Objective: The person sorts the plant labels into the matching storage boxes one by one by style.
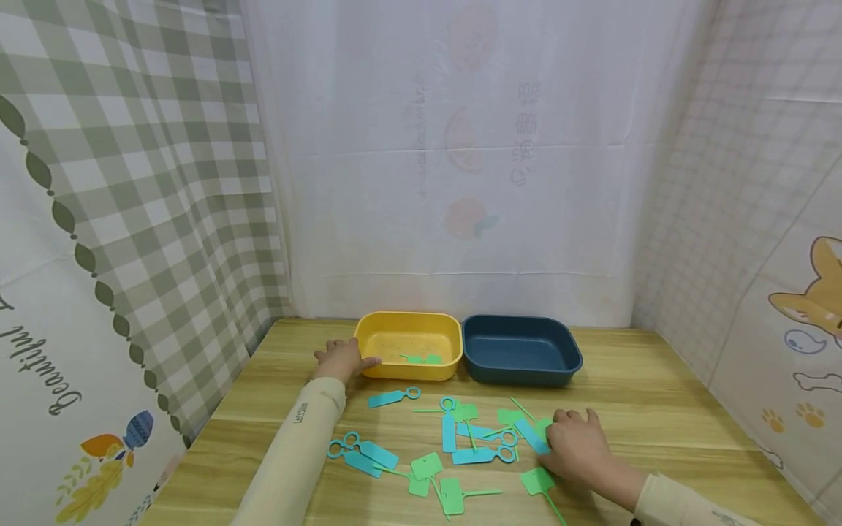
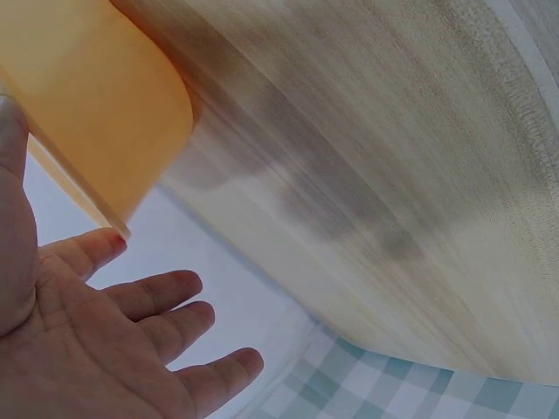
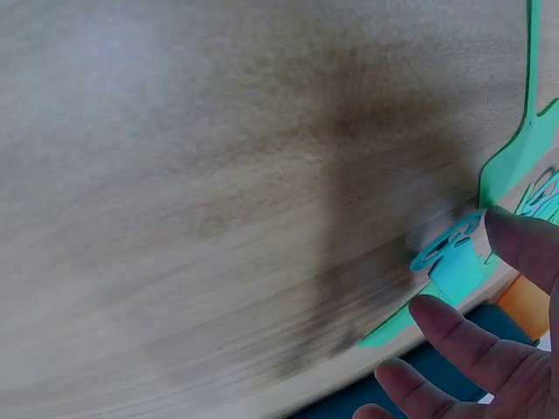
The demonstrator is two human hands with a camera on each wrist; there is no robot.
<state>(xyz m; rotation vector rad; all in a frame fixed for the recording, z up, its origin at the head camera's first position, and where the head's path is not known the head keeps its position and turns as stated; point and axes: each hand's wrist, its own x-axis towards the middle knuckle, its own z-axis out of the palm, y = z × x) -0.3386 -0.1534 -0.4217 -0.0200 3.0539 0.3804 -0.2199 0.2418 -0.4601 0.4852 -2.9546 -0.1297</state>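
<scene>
My left hand (image 1: 342, 359) is at the left end of a yellow bin (image 1: 409, 372), its index fingertip touching the rim in the left wrist view and the other fingers spread. Two green tags (image 1: 424, 359) lie inside that bin. On the right, my right hand (image 1: 579, 447) is low over the table at a blue ring-ended tag (image 1: 531, 436). In the right wrist view, thumb and index finger stand apart on either side of this tag's ring (image 3: 445, 240). Beside it lie a green tag (image 1: 538, 481) with a thin stem and more green tags (image 1: 509, 416).
A dark blue bin (image 1: 520, 378) stands against the yellow one's right side. Blue tags (image 1: 378, 454) and green tags (image 1: 452, 497) are scattered over the wooden table (image 1: 658, 424) in front. Fabric curtains (image 1: 454, 285) enclose the back and both sides.
</scene>
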